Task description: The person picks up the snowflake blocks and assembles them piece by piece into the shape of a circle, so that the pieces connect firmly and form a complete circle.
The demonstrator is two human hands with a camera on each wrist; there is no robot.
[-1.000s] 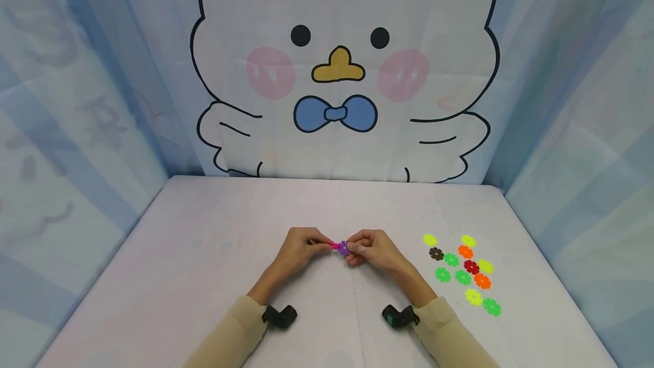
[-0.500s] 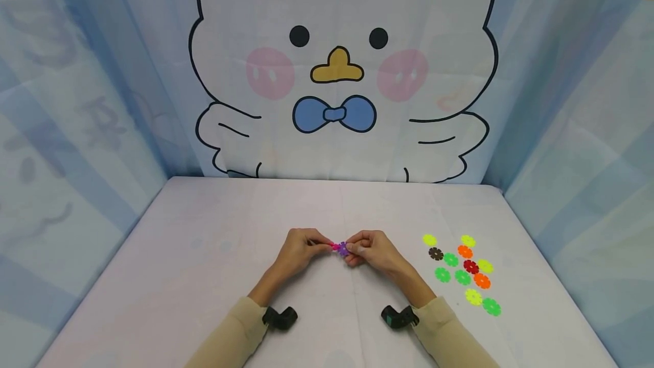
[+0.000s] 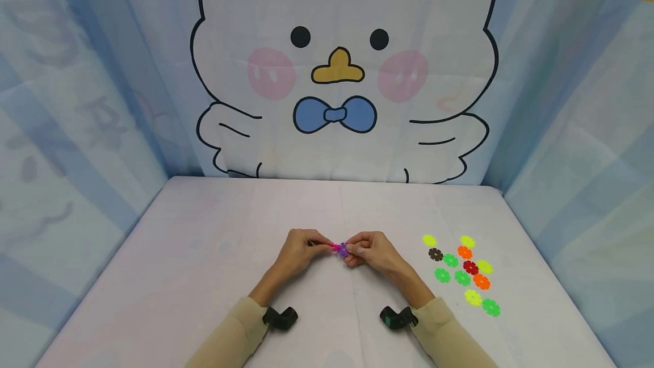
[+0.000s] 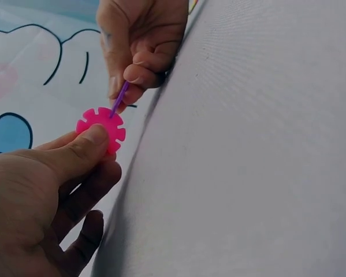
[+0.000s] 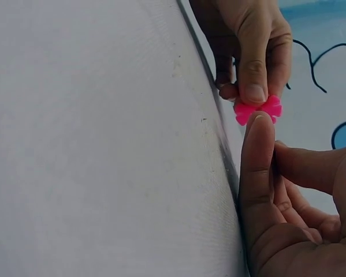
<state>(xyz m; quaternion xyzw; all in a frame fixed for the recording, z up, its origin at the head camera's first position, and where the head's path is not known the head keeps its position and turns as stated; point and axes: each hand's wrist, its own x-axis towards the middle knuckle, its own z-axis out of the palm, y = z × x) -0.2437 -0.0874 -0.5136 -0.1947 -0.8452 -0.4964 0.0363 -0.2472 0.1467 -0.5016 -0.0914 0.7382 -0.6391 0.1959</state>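
Observation:
Between thumb and fingers my left hand (image 3: 302, 251) pinches a pink notched plastic disc (image 4: 97, 124), its thumb across the disc's face. My right hand (image 3: 375, 251) pinches a purple notched disc (image 3: 343, 250), which stands edge-on in the left wrist view. The two discs meet at their rims, crosswise; how deep the slots interlock is too small to tell. In the right wrist view the pink disc (image 5: 271, 109) shows past my right fingertip, and the purple one is hidden behind the fingers. Both hands are held close together above the middle of the table.
Several loose notched discs lie flat at the right of the white table (image 3: 204, 300): green (image 3: 462, 278), yellow (image 3: 473, 298), orange (image 3: 482, 281), dark red (image 3: 470, 267) and dark brown (image 3: 436, 254). Behind the table hangs a cartoon-printed curtain (image 3: 337, 152).

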